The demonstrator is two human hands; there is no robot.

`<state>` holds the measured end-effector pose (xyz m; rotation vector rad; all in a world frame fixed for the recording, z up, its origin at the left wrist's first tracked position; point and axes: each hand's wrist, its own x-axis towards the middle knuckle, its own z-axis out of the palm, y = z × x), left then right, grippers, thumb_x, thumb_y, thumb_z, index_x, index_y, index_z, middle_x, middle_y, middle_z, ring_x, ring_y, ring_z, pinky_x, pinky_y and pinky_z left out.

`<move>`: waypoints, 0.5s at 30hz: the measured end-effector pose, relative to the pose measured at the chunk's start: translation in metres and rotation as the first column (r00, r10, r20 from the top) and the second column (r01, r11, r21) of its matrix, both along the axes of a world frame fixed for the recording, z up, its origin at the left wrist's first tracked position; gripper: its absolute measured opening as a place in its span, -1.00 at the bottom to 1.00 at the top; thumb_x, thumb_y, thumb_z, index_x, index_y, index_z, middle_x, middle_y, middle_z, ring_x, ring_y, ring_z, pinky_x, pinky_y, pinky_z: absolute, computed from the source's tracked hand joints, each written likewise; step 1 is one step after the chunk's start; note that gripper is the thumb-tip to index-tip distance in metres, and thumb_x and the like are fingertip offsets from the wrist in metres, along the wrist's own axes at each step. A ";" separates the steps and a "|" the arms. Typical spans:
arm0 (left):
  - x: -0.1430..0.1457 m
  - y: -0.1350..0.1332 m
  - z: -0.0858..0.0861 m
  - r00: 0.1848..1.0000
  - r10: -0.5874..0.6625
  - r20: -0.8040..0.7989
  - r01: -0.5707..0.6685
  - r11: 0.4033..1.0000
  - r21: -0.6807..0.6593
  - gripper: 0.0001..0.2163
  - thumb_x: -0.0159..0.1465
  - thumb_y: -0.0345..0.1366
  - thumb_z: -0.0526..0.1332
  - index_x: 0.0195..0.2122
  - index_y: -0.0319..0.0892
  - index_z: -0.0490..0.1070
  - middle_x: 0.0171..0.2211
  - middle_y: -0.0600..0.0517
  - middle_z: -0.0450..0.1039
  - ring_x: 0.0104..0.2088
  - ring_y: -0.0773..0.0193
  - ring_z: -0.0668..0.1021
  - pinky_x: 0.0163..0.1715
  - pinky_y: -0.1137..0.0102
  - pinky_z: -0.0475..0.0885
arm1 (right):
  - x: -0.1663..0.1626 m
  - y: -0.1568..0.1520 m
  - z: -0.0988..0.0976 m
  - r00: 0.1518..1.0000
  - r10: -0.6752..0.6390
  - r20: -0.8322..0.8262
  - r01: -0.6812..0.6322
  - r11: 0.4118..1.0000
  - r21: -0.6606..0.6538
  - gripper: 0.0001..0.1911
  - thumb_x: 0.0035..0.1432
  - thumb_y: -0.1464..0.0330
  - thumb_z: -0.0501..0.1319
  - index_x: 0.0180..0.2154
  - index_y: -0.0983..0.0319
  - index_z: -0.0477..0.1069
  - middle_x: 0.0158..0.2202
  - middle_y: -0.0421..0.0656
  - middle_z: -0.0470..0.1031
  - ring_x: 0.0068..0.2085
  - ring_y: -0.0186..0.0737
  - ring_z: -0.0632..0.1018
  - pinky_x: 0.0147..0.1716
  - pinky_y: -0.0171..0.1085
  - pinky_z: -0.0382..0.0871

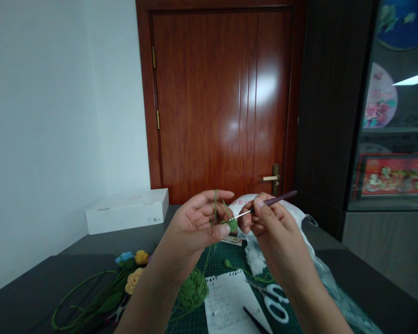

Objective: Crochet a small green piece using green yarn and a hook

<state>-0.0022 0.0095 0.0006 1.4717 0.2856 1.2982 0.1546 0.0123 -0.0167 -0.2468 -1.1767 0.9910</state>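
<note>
The left hand pinched green crochet work, the right hand a slim purple-handled metal hook; seemingly mid-stitch, needing a pull-through.

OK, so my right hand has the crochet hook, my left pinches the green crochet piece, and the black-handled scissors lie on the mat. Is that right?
Not quite: the head view shows the scissors are white-handled, not black-handled. They do lie on the mat, your right hand has the crochet hook, and your left hand pinches the green crochet piece.
</note>
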 end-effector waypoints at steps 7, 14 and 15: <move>0.001 0.000 0.001 0.999 0.039 0.002 -0.039 0.999 0.000 -0.59 0.11 -0.47 0.45 0.01 -0.20 0.54 -0.30 -0.01 0.54 -0.27 0.23 0.55 -0.23 0.37 0.42 | 0.005 -0.003 -0.002 0.950 -0.296 0.103 0.271 0.940 0.207 -0.74 0.42 0.24 0.12 -0.36 0.17 0.32 -0.49 -0.25 0.48 -0.45 -0.31 0.50 -0.38 -0.29 0.42; 0.003 -0.001 0.000 0.997 0.067 0.034 -0.068 0.997 0.022 -0.58 0.14 -0.48 0.45 0.04 -0.17 0.51 -0.31 0.01 0.53 -0.24 0.23 0.55 -0.16 0.35 0.43 | 0.008 -0.009 -0.009 0.795 -0.596 0.112 0.480 0.731 0.484 -0.93 0.36 0.44 0.19 -0.22 0.15 0.38 -0.35 -0.24 0.54 -0.32 -0.29 0.58 -0.24 -0.22 0.47; 0.003 -0.002 0.000 0.997 0.063 0.044 -0.064 0.998 0.021 -0.56 0.14 -0.48 0.44 0.05 -0.17 0.50 -0.32 0.02 0.54 -0.24 0.24 0.56 -0.16 0.36 0.44 | 0.007 -0.008 -0.010 0.810 -0.579 0.091 0.471 0.735 0.487 -0.91 0.33 0.46 0.22 -0.23 0.15 0.38 -0.34 -0.24 0.54 -0.31 -0.29 0.59 -0.24 -0.22 0.48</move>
